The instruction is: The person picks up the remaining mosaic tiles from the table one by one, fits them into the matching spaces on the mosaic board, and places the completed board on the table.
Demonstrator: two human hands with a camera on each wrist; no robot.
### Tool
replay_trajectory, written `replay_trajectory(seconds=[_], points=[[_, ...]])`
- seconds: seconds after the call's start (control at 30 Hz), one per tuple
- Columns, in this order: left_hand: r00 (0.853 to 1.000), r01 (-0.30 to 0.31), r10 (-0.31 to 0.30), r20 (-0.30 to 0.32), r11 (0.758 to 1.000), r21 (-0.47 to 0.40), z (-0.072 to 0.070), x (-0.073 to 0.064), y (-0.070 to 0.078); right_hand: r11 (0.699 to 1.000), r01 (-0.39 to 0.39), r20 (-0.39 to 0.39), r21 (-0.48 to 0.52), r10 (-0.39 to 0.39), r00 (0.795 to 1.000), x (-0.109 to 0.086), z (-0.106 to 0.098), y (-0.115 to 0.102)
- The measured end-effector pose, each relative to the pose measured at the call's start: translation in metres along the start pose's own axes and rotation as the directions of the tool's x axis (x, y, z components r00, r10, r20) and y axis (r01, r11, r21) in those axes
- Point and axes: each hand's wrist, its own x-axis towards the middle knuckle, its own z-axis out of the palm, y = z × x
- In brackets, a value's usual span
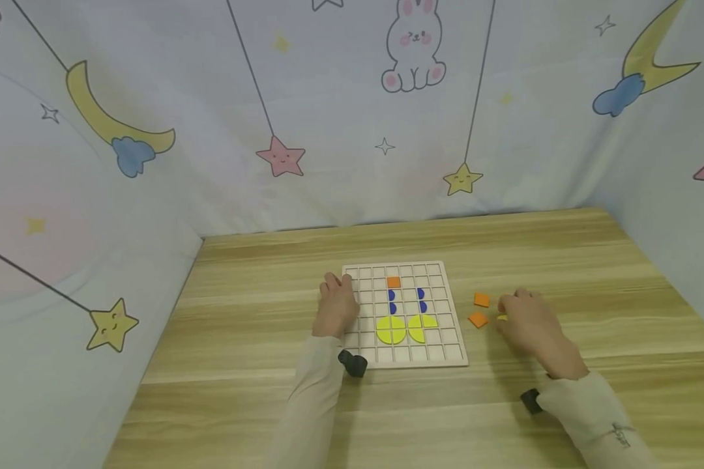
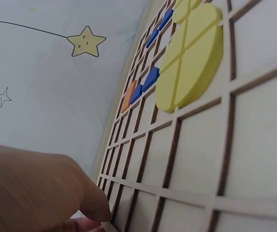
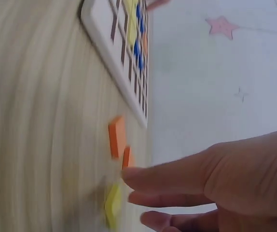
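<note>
A pale wooden grid board (image 1: 407, 359) lies on the table, and my left hand (image 1: 336, 306) pinches its left edge between thumb and fingers. On the board sit yellow quarter-circle tiles (image 1: 391, 330), small blue half-round tiles (image 1: 420, 294) and one orange square tile (image 1: 394, 282). My right hand (image 1: 530, 322) hovers to the right of the board with fingers apart. Just below its fingertips a yellow tile (image 3: 112, 207) rests on the table, partly hidden by the hand in the head view. Two loose orange tiles, a nearer one (image 1: 478, 320) and a farther one (image 1: 482, 299), lie between board and hand.
The wood-grain table (image 1: 258, 391) ends at a cloth backdrop (image 1: 352, 195) printed with stars, moons and a rabbit, which also rises on both sides. A black wrist device (image 1: 353, 363) on the left arm sits over the board's near left corner.
</note>
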Motion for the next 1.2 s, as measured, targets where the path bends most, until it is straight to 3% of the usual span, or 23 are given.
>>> replay_trajectory(seconds=[0.2, 0.67, 0.8, 0.9, 1.03, 1.2], points=[[1.0, 0.0, 0.0, -0.003, 1.0, -0.006, 0.001, 0.0, 0.0, 1.0, 0.005, 0.047, -0.012, -0.005, 0.999, 0.002, 0.0, 0.024], [1.0, -0.001, 0.001, 0.002, 1.0, -0.001, 0.002, 0.0, 0.0, 0.999, 0.002, 0.033, 0.047, -0.003, 0.999, 0.0, 0.002, 0.033], [1.0, 0.004, -0.004, 0.006, 1.0, 0.001, 0.002, 0.001, 0.0, 0.997, 0.011, 0.009, 0.071, -0.012, 1.0, -0.002, 0.004, 0.034], [1.0, 0.008, -0.008, 0.01, 1.0, 0.005, 0.003, 0.001, 0.0, 0.996, 0.043, -0.053, 0.078, -0.039, 0.998, -0.002, 0.006, 0.031], [1.0, 0.014, -0.014, 0.008, 1.0, 0.011, 0.003, 0.002, 0.0, 0.987, 0.145, -0.185, 0.065, -0.131, 0.974, 0.001, 0.011, 0.022], [1.0, 0.015, -0.015, 0.003, 1.0, 0.01, 0.004, 0.003, -0.001, 0.95, 0.308, -0.326, 0.045, -0.278, 0.904, 0.006, 0.023, 0.0]])
